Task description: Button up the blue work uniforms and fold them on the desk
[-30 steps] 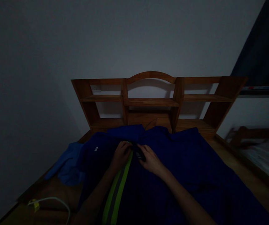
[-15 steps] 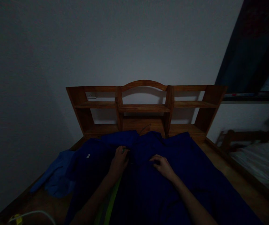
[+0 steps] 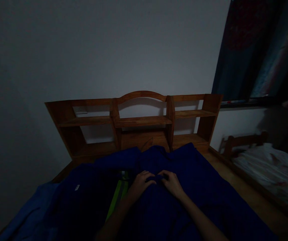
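A dark blue garment (image 3: 184,207) is spread over the bed, with a yellow-green strip (image 3: 115,201) and a small white label (image 3: 77,187) on its left part. Near its middle, my left hand (image 3: 140,184) has curled fingers and thumb closing on a fold of the cloth. Just to the right, my right hand (image 3: 172,183) grips the same fold, its fingertips almost meeting those of the left. The dim light hides the fine detail of the cloth between them.
Behind the garment stands a wooden headboard (image 3: 144,121) with open shelves, against a pale wall. A lighter blue cloth (image 3: 30,214) lies at the lower left. To the right are a dark window (image 3: 244,67) and another bed with pale bedding (image 3: 267,167).
My left hand has moved right, off the area by the yellow-green strip, to beside my right hand. The view has turned a little to the right.
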{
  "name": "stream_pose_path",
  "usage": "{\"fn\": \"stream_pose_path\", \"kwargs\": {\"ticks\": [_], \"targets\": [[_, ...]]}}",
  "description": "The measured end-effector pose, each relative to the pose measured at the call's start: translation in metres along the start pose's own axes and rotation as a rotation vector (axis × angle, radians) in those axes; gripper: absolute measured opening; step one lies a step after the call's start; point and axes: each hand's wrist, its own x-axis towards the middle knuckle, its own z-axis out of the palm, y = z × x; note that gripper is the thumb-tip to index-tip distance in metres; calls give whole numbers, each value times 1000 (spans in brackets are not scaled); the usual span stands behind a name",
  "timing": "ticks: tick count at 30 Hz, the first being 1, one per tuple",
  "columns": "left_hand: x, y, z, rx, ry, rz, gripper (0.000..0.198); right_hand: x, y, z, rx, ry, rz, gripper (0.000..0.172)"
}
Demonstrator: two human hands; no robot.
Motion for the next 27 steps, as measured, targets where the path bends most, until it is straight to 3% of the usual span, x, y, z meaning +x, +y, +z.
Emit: {"fn": "stream_pose_path", "kwargs": {"ticks": [4,9,15,27], "targets": [[-6,1,-6,28,-9,75,26,-1,-1,-2,-22,34,1,34],[-6,4,-13,105,-49,183,19,-3,0,-1,-66,50,16,30],[-7,7,-14,226,-40,210,21,-4,0,2,-124,48,5,30],[-6,7,-14,219,-29,253,22,-6,-5,0,-137,36,8,29]]}}
